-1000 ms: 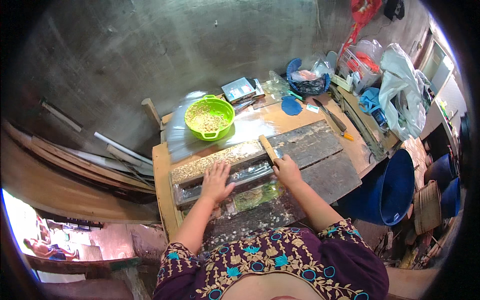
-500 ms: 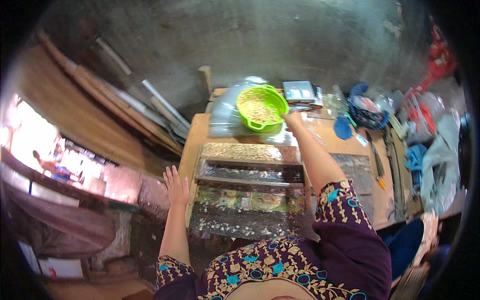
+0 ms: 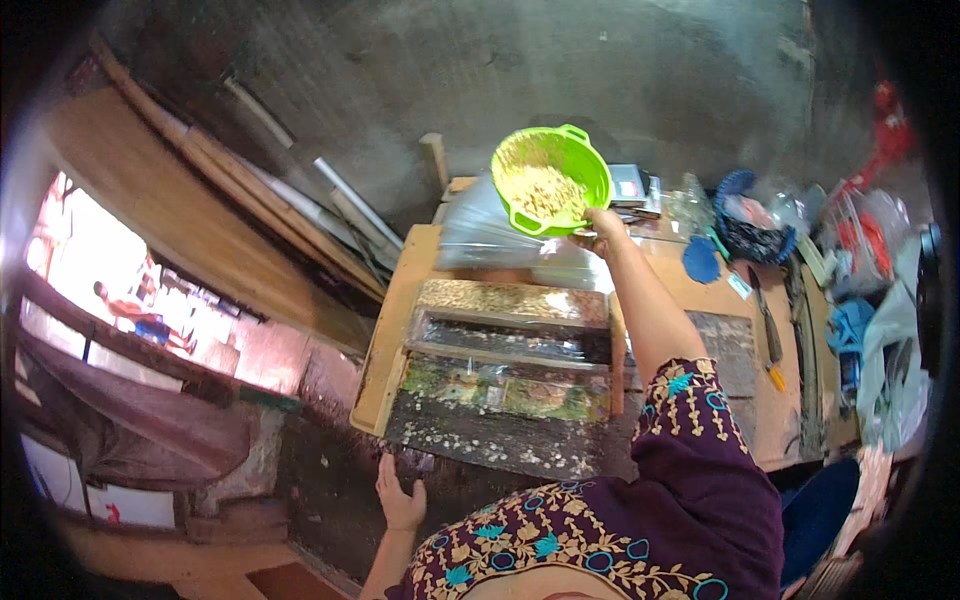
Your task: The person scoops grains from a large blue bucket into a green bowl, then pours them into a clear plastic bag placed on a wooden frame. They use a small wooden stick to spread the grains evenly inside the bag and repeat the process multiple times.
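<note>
My right hand [image 3: 600, 228] grips a bright green plastic basin [image 3: 592, 172] by its near right rim, at the far side of the table, and the basin tilts. Many small pale yellowish pieces [image 3: 540, 192] lie in it; their kind is too small to tell. My left hand [image 3: 401, 498] holds nothing and hangs just off the table's near left corner, its thumb apart from its fingers. Between my arms is a wooden frame [image 3: 500, 348] with a dark slot across it. More pale bits [image 3: 515, 302] cover the frame's far strip, and white crumbs are scattered over the dark near board [image 3: 490, 430].
Clear plastic sheeting [image 3: 480, 240] lies at the back of the wooden table [image 3: 385, 345]. On the right are a knife with an orange handle [image 3: 776, 376], a blue round piece [image 3: 701, 260] and several plastic bags [image 3: 897, 350]. Planks and poles [image 3: 350, 195] lean at the left.
My right hand has lifted the green basin up from the sheeting and tilted it. My left hand has moved back toward me, from beside the table's left edge to its near corner.
</note>
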Motion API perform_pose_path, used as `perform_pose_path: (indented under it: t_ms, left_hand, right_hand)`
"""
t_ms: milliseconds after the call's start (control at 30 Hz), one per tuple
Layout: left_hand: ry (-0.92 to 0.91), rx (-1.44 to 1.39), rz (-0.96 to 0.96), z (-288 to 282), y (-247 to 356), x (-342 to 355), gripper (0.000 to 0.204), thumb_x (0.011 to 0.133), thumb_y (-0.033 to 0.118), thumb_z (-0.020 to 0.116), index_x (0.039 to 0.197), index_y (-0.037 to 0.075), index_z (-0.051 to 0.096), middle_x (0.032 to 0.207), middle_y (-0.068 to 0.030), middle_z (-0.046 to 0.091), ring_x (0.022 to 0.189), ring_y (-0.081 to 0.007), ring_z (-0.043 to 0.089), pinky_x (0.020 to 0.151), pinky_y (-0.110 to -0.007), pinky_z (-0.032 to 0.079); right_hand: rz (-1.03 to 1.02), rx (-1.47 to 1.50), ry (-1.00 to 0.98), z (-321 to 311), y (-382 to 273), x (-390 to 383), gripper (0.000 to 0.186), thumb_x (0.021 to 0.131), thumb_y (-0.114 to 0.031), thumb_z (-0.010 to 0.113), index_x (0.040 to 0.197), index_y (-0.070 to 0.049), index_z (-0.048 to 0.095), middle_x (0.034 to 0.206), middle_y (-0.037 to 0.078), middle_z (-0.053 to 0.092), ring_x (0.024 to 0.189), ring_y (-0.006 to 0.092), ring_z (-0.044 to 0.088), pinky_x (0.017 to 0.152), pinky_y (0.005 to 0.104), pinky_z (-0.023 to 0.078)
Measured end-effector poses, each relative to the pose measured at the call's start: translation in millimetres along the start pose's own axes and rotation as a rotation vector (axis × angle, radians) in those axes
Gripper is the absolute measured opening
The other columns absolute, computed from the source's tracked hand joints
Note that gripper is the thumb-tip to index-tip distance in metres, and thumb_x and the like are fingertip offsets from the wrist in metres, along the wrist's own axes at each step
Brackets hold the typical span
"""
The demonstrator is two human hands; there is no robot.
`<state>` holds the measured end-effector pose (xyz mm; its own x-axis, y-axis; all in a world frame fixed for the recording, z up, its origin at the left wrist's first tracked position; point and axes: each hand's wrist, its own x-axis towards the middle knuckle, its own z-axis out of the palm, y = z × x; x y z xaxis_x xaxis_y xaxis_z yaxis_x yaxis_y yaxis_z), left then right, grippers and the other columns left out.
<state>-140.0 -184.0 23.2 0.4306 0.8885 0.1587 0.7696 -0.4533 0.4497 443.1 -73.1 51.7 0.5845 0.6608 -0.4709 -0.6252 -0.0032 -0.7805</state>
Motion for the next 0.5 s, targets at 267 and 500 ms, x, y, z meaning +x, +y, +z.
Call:
perform_pose_path:
  t_ms: [267,500]
  left_hand:
    - [-0.128,-0.172,0.532,26,69,11,0.059,0.073,0.012,0.06,0.126,-0.004,0.04,0.129,-0.0248,0.042,0.118,-0.041,0.04,0.098,-0.048,0.032]
    - [-0.481,-0.414,0.743,72,123,-80,0.059,0.075,0.009,0.059,0.128,-0.005,0.037,0.133,-0.0217,0.04,0.122,-0.036,0.04,0.1,-0.04,0.034]
  right_hand:
    - [-0.377,0.239,-0.077,-160,-53,-292,0.042,0.078,-0.017,0.046,0.115,0.002,0.045,0.101,0.016,0.057,0.085,0.0261,0.058,0.077,0.0444,0.049]
    - [-0.686,0.523,0.533,-340,107,-598,0.053,0.073,-0.02,0.05,0.123,-0.002,0.044,0.115,0.016,0.055,0.1,0.0336,0.057,0.077,0.0474,0.049]
